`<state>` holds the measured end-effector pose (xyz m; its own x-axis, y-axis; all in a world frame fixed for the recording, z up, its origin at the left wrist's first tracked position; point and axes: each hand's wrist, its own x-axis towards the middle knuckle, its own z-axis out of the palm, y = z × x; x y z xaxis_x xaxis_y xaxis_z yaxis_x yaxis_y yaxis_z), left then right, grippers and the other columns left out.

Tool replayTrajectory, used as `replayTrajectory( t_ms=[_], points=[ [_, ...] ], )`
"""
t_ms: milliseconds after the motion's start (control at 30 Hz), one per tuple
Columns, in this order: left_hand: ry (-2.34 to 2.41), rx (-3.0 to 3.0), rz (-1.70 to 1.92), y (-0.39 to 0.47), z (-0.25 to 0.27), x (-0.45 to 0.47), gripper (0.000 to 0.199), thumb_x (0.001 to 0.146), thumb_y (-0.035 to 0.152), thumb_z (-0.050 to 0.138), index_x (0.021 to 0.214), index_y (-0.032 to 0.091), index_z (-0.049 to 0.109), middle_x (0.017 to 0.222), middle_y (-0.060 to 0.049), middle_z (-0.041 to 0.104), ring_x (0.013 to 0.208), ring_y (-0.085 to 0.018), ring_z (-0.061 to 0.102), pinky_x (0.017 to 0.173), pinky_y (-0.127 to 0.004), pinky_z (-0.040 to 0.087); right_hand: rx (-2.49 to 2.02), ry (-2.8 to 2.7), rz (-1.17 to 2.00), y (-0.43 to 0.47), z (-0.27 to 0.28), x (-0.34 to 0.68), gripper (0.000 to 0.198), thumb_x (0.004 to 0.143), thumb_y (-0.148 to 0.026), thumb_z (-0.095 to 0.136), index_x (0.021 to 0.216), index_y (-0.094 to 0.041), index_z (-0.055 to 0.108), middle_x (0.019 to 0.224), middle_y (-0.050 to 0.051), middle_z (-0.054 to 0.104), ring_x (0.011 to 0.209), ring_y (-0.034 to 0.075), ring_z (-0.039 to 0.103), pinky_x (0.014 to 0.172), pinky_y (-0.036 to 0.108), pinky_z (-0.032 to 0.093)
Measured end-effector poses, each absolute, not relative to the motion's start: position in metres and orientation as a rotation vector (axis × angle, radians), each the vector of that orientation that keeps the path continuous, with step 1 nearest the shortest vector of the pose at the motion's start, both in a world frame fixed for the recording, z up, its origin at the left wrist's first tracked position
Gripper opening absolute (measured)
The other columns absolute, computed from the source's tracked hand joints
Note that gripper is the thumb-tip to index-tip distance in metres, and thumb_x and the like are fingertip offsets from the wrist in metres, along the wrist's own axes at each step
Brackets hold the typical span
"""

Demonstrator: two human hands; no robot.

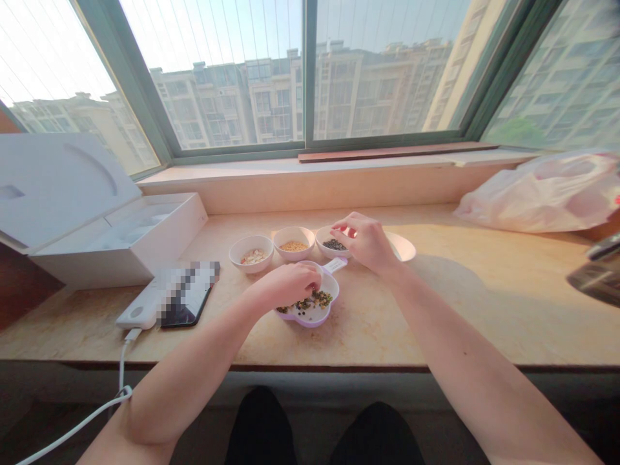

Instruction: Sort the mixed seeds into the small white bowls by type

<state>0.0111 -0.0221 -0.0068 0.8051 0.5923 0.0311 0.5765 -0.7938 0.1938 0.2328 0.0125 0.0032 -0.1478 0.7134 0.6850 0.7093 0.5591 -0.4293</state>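
A white dish with a purple edge and a short handle (317, 316) holds mixed green, yellow and black beans or grains (317, 300). My left hand (293, 284) is down in this dish, its fingers curled together at the mix; what they pinch is hidden. Over the rim of a white bowl (321, 244) of small black beans (334, 245) is my right hand (363, 240), fingertips drawn together. Anything between them is too small to make out. Left of that bowl stand a bowl (277, 248) of yellow grains (294, 246) and a bowl (233, 258) of pale flakes or slices (252, 256).
Partly behind my right hand is a white plate or bowl (404, 247). On the left lie a phone (188, 303), a white power bank (140, 311) with a cable (121, 368), and an open white box (169, 229). A plastic bag (537, 194) rests at the right under the window.
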Motion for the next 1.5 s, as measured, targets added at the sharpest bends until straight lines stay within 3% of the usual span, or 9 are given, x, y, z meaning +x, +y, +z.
replayTrajectory(
  t_ms=[200,467,767,867,967,1100,1333,1500],
  points=[
    [0.976,2.869,0.142,-0.027,-0.001,0.012,0.02,0.086,0.009,0.053,0.087,0.018,0.07,0.106,-0.005,0.074,0.091,-0.02,0.069,0.079,-0.029,0.052,-1.493,-1.919,-0.049,0.018,-0.001,0.236,0.024,0.097,-0.026,0.058,0.095,-0.018,0.08,0.096,0.009,0.074,0.077,0.02,0.064,0.074,0.033,0.045],
    [0.998,2.823,0.449,-0.031,0.008,0.012,0.025,0.083,0.007,0.058,0.098,0.021,0.072,0.097,-0.001,0.077,0.085,-0.018,0.07,0.074,-0.028,0.049,-1.637,-1.972,0.046,0.018,-0.004,0.235,0.027,0.097,-0.023,0.058,0.113,-0.017,0.079,0.113,0.012,0.075,0.102,0.026,0.069,0.087,0.033,0.048],
    [0.857,2.495,1.106,-0.031,0.008,0.008,0.021,0.082,0.006,0.062,0.095,0.02,0.072,0.089,0.001,0.075,0.079,-0.012,0.068,0.077,-0.024,0.053,-1.354,-1.823,0.391,0.01,0.005,0.225,0.018,0.089,-0.023,0.065,0.096,-0.019,0.081,0.097,0.008,0.079,0.078,0.018,0.065,0.076,0.031,0.05],
    [0.795,2.329,1.26,-0.028,0.006,0.009,0.019,0.082,0.005,0.064,0.093,0.019,0.071,0.086,0.001,0.074,0.077,-0.01,0.068,0.074,-0.021,0.054,-1.225,-1.768,0.722,0.006,0.008,0.223,0.021,0.087,-0.029,0.066,0.098,-0.017,0.081,0.087,0.006,0.076,0.068,0.015,0.059,0.065,0.029,0.046],
    [0.865,2.296,1.391,-0.024,0.004,0.01,0.018,0.083,0.005,0.065,0.093,0.019,0.07,0.086,0.002,0.074,0.075,-0.008,0.067,0.075,-0.021,0.054,-1.109,-1.77,1.135,0.002,0.01,0.223,0.032,0.083,-0.04,0.071,0.102,-0.015,0.079,0.071,0.002,0.067,0.055,0.01,0.045,0.052,0.027,0.034],
    [0.967,2.366,1.375,-0.022,0.004,0.011,0.017,0.084,0.006,0.067,0.093,0.02,0.072,0.085,0.002,0.075,0.074,-0.009,0.067,0.073,-0.021,0.054,-0.937,-1.867,1.488,0.0,0.009,0.221,0.039,0.081,-0.053,0.077,0.093,-0.016,0.076,0.077,0.002,0.061,0.059,0.009,0.04,0.05,0.025,0.026],
    [1.037,2.517,1.136,-0.022,0.001,0.008,0.021,0.085,0.006,0.065,0.096,0.021,0.075,0.086,0.001,0.075,0.076,-0.011,0.068,0.076,-0.024,0.053,-0.997,-1.898,1.447,0.001,-0.001,0.217,0.052,0.077,-0.067,0.076,0.08,-0.015,0.072,0.067,0.0,0.055,0.057,0.009,0.041,0.05,0.025,0.03],
    [1.144,2.516,1.011,-0.02,0.001,0.008,0.021,0.09,0.016,0.064,0.11,0.021,0.069,0.093,-0.002,0.074,0.08,-0.014,0.068,0.075,-0.027,0.054,-1.053,-1.927,1.316,-0.001,0.0,0.216,0.048,0.078,-0.063,0.075,0.084,-0.016,0.077,0.066,0.001,0.061,0.058,0.011,0.049,0.054,0.026,0.039]
  ],
)
